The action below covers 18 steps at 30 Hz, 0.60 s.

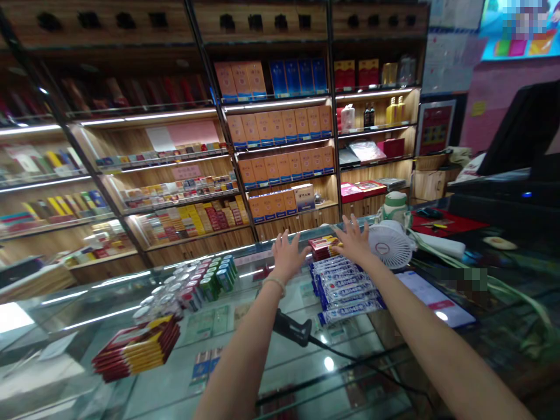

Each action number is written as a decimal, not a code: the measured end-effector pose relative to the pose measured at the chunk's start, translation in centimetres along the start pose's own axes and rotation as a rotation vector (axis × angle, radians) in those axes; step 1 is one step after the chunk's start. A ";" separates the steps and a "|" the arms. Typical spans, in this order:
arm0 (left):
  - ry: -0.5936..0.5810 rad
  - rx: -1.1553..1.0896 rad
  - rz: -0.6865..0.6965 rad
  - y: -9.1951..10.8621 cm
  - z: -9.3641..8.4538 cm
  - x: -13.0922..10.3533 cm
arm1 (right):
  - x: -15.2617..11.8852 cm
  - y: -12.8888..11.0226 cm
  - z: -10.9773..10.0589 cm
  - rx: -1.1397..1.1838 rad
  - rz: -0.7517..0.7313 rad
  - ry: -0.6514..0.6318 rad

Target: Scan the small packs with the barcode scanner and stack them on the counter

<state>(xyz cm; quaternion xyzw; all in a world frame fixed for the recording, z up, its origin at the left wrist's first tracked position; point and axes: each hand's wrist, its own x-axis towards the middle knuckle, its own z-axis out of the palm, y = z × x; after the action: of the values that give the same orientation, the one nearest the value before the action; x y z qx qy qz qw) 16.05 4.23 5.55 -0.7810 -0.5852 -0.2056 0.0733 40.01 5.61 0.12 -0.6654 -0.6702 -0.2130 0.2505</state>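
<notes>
Both arms stretch forward over a glass counter. My left hand (pixel 289 255), fingers spread, is just left of a small stack of red and yellow packets (pixel 322 247) and holds nothing. On the other side of that stack is my right hand (pixel 353 240), its fingers apart near the packets; whether it touches them is unclear. Blue and white wrapped sticks (pixel 345 289) lie in a pile below the stack. A larger pile of red and yellow packets (pixel 137 347) sits at the lower left, with rows of small cans or tubs (pixel 188 286) behind it.
A black corded handheld device (pixel 293 328) lies under my left forearm. To the right are a white fan (pixel 391 245), a green and white bottle (pixel 395 207), a tablet (pixel 433 297) and a black monitor (pixel 522 128). Stocked shelves (pixel 280 143) stand behind the counter.
</notes>
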 end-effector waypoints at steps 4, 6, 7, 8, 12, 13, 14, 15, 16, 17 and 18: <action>-0.022 -0.003 -0.008 1.3 1.6 1.0 | 0.4 0.8 1.5 -0.034 0.001 -0.017; -0.041 0.006 -0.020 1.6 2.5 1.3 | 0.3 0.9 2.1 -0.086 -0.030 0.003; -0.056 0.012 -0.029 1.7 2.9 1.5 | 0.2 1.0 2.4 -0.116 -0.049 0.013; -0.078 0.020 -0.040 1.8 3.3 1.6 | 0.1 1.0 2.7 -0.142 -0.064 0.019; -0.125 0.035 -0.052 2.2 4.4 1.9 | -0.1 0.9 3.3 -0.202 -0.085 0.008; -0.134 0.036 -0.053 2.3 4.7 2.1 | -0.1 0.8 3.4 -0.205 -0.086 0.003; -0.142 0.037 -0.053 2.4 4.9 2.2 | -0.1 0.8 3.5 -0.203 -0.089 0.001; -0.149 0.038 -0.053 2.5 5.2 2.3 | -0.2 0.8 3.5 -0.197 -0.095 0.000; -0.156 0.039 -0.053 2.6 5.5 2.5 | -0.2 0.8 3.6 -0.191 -0.101 0.000; -0.163 0.041 -0.055 2.7 5.7 2.6 | -0.2 0.8 3.7 -0.187 -0.106 0.001; -0.171 0.044 -0.057 2.8 6.0 2.7 | -0.2 0.8 3.8 -0.185 -0.109 0.000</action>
<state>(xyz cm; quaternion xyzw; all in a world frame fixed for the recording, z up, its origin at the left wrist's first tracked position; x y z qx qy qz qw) 20.77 7.89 1.55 -0.7770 -0.6156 -0.1272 0.0341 40.65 7.82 -3.06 -0.6483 -0.6827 -0.2874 0.1761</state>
